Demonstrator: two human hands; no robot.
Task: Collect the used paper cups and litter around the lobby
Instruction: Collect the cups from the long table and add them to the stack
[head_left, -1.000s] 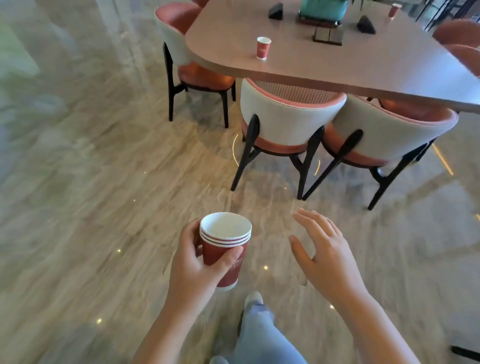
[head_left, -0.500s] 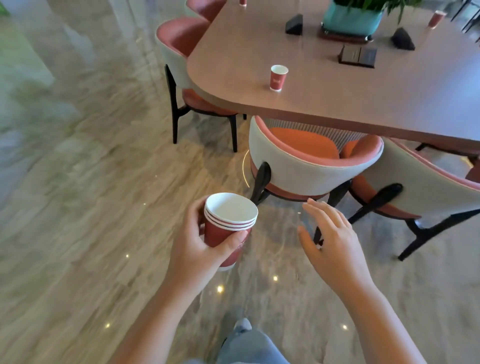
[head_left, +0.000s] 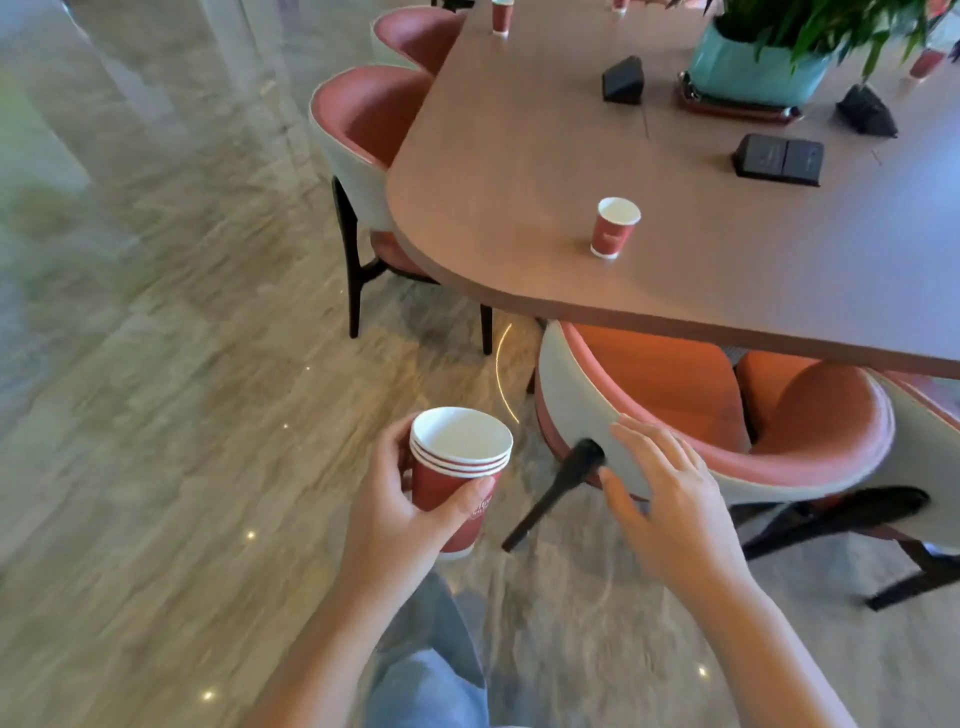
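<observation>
My left hand (head_left: 400, 512) grips a stack of red paper cups (head_left: 457, 467) with white insides, held upright at waist height over the floor. My right hand (head_left: 670, 509) hovers beside it, fingers loosely spread, holding nothing, just in front of a chair back. A single red paper cup (head_left: 614, 227) stands upright on the brown table (head_left: 519, 171), near its front edge. Another red cup (head_left: 502, 15) stands at the table's far end, and one more red cup (head_left: 926, 62) shows at the far right, behind the plant.
A chair (head_left: 717, 431) with grey back and orange seat is tucked under the table in front of my right hand. More chairs (head_left: 363, 130) stand at the left end. A teal plant pot (head_left: 753, 73) and black boxes (head_left: 777, 158) sit on the table. Marble floor lies to the left.
I have moved closer to the table, which now fills the upper right. Both hands keep their pose, the left still holding the cup stack.
</observation>
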